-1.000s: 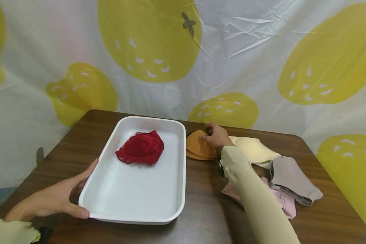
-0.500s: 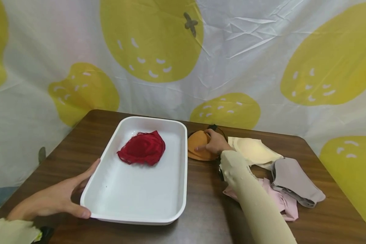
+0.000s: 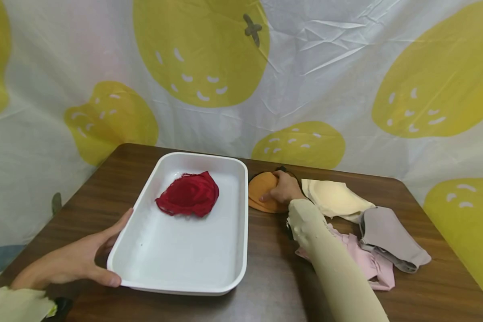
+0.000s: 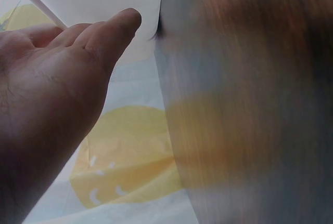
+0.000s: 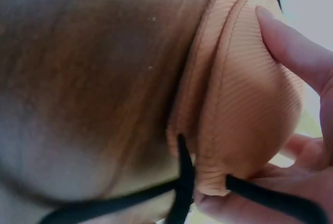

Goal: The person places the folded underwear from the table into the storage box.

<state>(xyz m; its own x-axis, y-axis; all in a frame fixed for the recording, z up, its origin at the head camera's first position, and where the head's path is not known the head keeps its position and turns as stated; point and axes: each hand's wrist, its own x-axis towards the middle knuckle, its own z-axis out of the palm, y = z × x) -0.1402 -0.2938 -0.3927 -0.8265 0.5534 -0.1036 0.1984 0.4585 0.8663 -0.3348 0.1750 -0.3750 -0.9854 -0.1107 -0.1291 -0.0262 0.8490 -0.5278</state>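
In the head view my right hand grips a folded orange bra lying on the table right of a white tub. The right wrist view shows the thumb pressed on one ribbed cup of the bra, fingers round its far side; black straps trail from its end. My left hand lies against the near left corner of the white tub. Its thumb and fingers are spread and fairly straight, touching the outer walls. A dark red lace bra rests inside the tub, towards the back.
Right of the orange bra lie a cream garment, a grey folded garment and a pink garment, partly covered by my right forearm. The brown table ends at a fruit-printed cloth.
My right hand has come down onto the orange bra and its thumb and fingers have closed on it. The left hand and the tub hold their place.
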